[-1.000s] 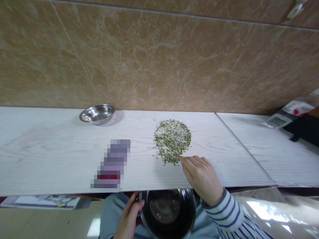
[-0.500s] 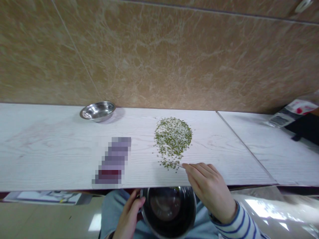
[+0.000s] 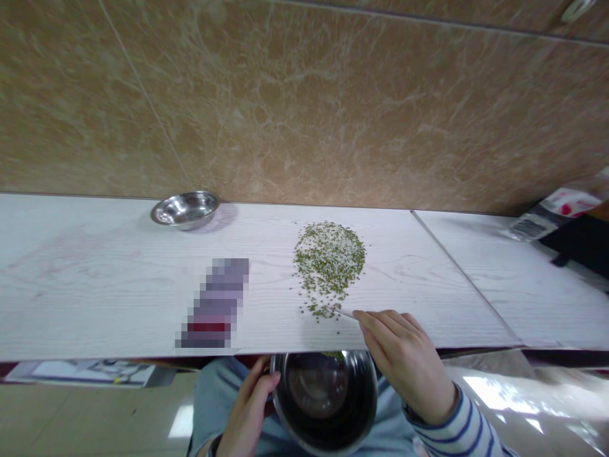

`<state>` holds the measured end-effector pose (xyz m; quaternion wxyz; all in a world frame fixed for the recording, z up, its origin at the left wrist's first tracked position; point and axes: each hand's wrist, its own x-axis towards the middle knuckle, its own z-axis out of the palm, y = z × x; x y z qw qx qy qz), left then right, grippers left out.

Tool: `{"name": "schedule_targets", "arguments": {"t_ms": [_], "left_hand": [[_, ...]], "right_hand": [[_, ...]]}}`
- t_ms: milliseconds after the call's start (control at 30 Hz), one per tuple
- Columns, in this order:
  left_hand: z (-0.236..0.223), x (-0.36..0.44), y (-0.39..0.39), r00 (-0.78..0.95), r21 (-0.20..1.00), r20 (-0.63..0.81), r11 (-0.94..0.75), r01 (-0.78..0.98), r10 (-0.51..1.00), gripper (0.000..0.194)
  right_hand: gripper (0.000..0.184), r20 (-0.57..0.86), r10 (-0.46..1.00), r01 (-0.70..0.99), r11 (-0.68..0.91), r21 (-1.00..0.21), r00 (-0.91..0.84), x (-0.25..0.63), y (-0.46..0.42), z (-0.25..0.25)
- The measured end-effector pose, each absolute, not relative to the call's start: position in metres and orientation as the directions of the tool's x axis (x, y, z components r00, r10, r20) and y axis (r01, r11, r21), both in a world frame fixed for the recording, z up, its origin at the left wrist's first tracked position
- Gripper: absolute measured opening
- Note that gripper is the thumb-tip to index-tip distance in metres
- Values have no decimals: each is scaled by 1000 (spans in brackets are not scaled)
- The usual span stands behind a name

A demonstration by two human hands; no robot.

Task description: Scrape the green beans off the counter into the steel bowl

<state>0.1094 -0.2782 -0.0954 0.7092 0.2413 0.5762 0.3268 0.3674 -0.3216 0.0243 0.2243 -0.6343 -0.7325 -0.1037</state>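
Note:
A patch of small green beans (image 3: 328, 257), like mung beans, with white showing among them, is spread on the white wood-grain table. My right hand (image 3: 402, 355) pinches a thin pale stick-like tool (image 3: 349, 314); its tip reaches the near edge of the beans. The tool's exact kind is too small to make out. Below the table edge, my left hand (image 3: 252, 403) grips the rim of a shiny metal bowl (image 3: 328, 435) at its left side. Some green beans show inside the bowl at its far side, partly hidden by the table edge.
A small oval-looking metal bowl (image 3: 186, 211) stands by the marbled wall. A pixelated flat item (image 3: 216, 304) lies left of the beans. At the far right are a clear plastic packet (image 3: 537, 222) and a black object (image 3: 580, 244). A seam (image 3: 461, 273) crosses the table.
My right hand and the tool have shifted slightly right. A lone bean now lies nearer the table edge, and more beans show in the bowl. The view has shifted slightly.

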Motion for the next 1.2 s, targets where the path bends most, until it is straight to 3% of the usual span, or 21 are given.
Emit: {"name": "schedule_targets", "arguments": {"t_ms": [233,733,1200], "left_hand": [[-95,114,-279,152,727,-648,666,-167,746,63],[-89,118,-283,54,732,-663,661,-165,747,67],[-84,117,-282,104,751,-640,648,-128,761,68]], "right_hand": [[27,442,895,982,136,-128,-66,378,-332,19],[29,436,897,982,145,-123,-77,380,-338,24],[27,429,901,981,133,-139,-62,382,-346,23]]}}
